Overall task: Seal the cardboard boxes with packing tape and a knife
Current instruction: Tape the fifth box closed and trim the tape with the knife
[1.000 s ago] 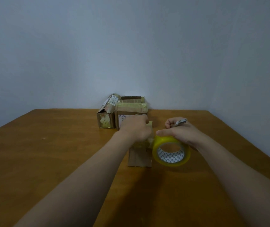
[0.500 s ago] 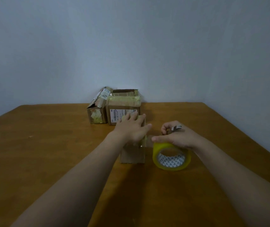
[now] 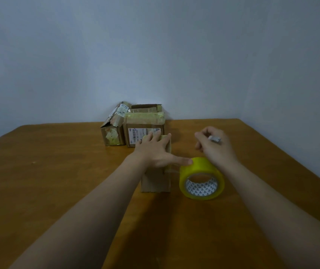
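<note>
Most of the view is filled by a brown wooden tabletop point(image 3: 58, 181), backed by a plain pale wall point(image 3: 155, 55). Two cardboard boxes are set side by side at its far edge, against the wall. One is a taped box point(image 3: 145, 122) with a printed label on its front. Just to its left is a torn box point(image 3: 112, 133), patched with scraps of tape. Nearer, at the middle, a small box point(image 3: 155, 181) is stood on the tabletop, just in front of the taped box. A yellow tape roll point(image 3: 201, 177) is stood on its edge just right of the small box (a thin strip of tape is stretched between the two). The left hand point(image 3: 155, 152) is laid flat on top of the small box, fingers straight, with the thumb reached out so that its tip touches the roll. The right hand point(image 3: 215, 150) is held just behind the roll, fingers curled around a small metal knife point(image 3: 215, 139). Whether the wrist touches the roll cannot be told.
</note>
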